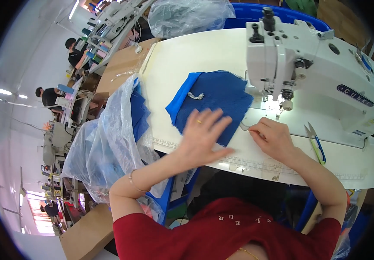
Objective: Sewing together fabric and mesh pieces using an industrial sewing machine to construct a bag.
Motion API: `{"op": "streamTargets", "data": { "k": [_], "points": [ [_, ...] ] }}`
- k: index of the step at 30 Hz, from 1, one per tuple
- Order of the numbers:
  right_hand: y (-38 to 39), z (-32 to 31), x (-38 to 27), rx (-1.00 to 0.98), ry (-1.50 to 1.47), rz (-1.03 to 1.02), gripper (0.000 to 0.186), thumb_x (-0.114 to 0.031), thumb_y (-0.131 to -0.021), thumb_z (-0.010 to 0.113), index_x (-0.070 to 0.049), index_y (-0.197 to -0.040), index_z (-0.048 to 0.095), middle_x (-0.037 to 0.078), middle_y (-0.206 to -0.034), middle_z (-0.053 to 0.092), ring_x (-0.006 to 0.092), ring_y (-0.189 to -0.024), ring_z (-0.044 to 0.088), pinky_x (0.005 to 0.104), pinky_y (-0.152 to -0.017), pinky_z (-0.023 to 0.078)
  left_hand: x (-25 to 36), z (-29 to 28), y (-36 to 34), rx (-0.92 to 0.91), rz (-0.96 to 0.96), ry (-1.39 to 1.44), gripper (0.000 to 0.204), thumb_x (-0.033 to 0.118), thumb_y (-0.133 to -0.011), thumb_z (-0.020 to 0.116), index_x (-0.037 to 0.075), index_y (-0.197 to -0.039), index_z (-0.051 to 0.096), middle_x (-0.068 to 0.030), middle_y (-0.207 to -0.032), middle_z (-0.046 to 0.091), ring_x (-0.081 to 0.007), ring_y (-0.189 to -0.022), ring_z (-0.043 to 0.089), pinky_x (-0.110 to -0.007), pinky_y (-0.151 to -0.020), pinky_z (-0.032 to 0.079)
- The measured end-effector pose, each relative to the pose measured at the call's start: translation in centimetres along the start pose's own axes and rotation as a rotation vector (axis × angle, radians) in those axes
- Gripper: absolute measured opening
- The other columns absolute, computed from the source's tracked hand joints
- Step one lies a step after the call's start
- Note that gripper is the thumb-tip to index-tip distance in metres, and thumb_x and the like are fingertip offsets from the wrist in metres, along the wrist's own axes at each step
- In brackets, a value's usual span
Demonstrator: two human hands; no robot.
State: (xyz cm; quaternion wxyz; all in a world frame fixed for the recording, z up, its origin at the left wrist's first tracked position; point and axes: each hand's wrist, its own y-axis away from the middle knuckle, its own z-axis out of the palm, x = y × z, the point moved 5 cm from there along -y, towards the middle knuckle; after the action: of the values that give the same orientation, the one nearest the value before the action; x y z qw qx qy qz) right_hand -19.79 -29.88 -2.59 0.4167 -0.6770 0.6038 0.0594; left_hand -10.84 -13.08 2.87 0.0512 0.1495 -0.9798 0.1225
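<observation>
A piece of blue fabric [225,93] lies flat on the white sewing table [182,52], its left edge folded over in a brighter blue. On top of it rests a small whitish twisted strip [195,96]. My left hand [204,134] is spread open over the fabric's near part, slightly blurred. To its right, my right hand [273,136] has thumb and fingers pinched together beside the fabric's edge. A thin pale loop shows by its fingertips, too small to name. The white sewing machine [304,56] stands just beyond, its needle area lit.
Thread snips [317,145] with blue and green handles lie right of my right hand. A clear plastic bag [104,138] of blue pieces hangs at the table's left. Behind the table are a blue bin [243,12] and more plastic [187,17]. A ruler strip [256,165] runs along the near edge.
</observation>
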Motion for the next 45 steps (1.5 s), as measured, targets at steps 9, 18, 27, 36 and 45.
{"op": "streamTargets", "data": {
  "k": [9,18,27,36,45],
  "points": [
    [-0.5,0.3,-0.6,-0.025,0.040,0.062,0.006,-0.005,-0.080,0.068,-0.006,-0.086,0.066,0.005,-0.074,0.061,0.0199,-0.057,0.060,0.0295,-0.052,0.048,-0.8,3.2,3.3,0.210,0.217,-0.141,0.026,0.017,-0.082,0.068,0.006,-0.105,0.064,-0.0122,-0.106,0.067,-0.0302,-0.091,0.068,-0.036,-0.075,0.056],
    [-1.6,1.3,-5.7,0.068,0.129,-0.202,0.021,-0.003,-0.074,0.071,-0.005,-0.094,0.065,0.008,-0.090,0.063,0.0234,-0.073,0.062,0.0313,-0.060,0.052,-7.9,-0.6,1.8,0.212,-0.595,1.352,0.018,0.015,-0.092,0.059,-0.002,-0.098,0.064,-0.0012,-0.078,0.062,-0.0062,-0.071,0.054,-0.021,-0.063,0.044],
    [-2.8,4.6,-6.2,-0.001,0.201,-0.204,0.037,-0.007,-0.073,0.072,-0.006,-0.108,0.063,0.010,-0.113,0.060,0.0273,-0.101,0.058,0.0361,-0.083,0.051,-9.8,-1.3,3.6,0.176,-0.766,1.592,0.022,0.017,-0.094,0.058,-0.002,-0.103,0.063,-0.0046,-0.092,0.067,-0.0088,-0.081,0.062,-0.021,-0.073,0.050],
    [-0.5,6.1,-6.6,-0.122,0.248,-0.265,0.033,-0.016,-0.075,0.073,-0.006,-0.105,0.063,0.010,-0.110,0.060,0.0273,-0.107,0.054,0.0434,-0.097,0.041,-14.4,-7.8,3.2,0.725,-0.276,-0.299,0.043,-0.002,-0.078,0.057,0.006,-0.120,0.056,-0.0154,-0.102,0.065,-0.0353,-0.091,0.062,-0.038,-0.078,0.051],
    [0.6,5.6,-8.2,-0.135,0.260,-0.298,0.029,-0.015,-0.077,0.069,-0.007,-0.104,0.064,0.005,-0.101,0.060,0.0225,-0.098,0.055,0.0401,-0.093,0.043,-4.1,3.5,-4.6,0.373,0.269,0.071,0.032,0.012,-0.071,0.074,0.005,-0.101,0.063,-0.0100,-0.099,0.066,-0.0290,-0.095,0.063,-0.044,-0.095,0.047]
  ]
}}
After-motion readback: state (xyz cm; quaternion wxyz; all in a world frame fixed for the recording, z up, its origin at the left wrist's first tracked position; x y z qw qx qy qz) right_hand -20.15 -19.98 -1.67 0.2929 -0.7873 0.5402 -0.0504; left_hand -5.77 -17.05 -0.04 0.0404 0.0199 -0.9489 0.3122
